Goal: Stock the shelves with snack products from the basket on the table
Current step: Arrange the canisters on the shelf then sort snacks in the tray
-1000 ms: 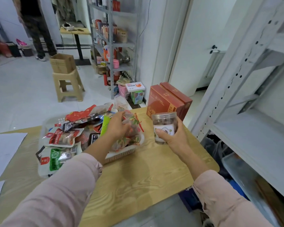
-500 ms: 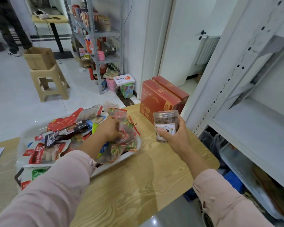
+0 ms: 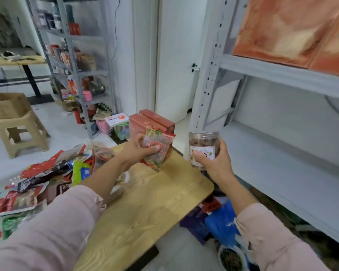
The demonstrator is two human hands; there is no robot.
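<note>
Mid-frame, the left hand [image 3: 137,151] is gripping a packet [image 3: 159,139], likely soft and light, by its side. The right hand [image 3: 217,165] is clasping a jar [image 3: 204,141], probably stiff and slippery, round its body. Both are hovering over the table [image 3: 145,212], near the shelf [image 3: 282,173] at right.

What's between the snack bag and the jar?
Nothing: head view shows an open gap between snack bag and jar, only floor and table edge behind.
</note>
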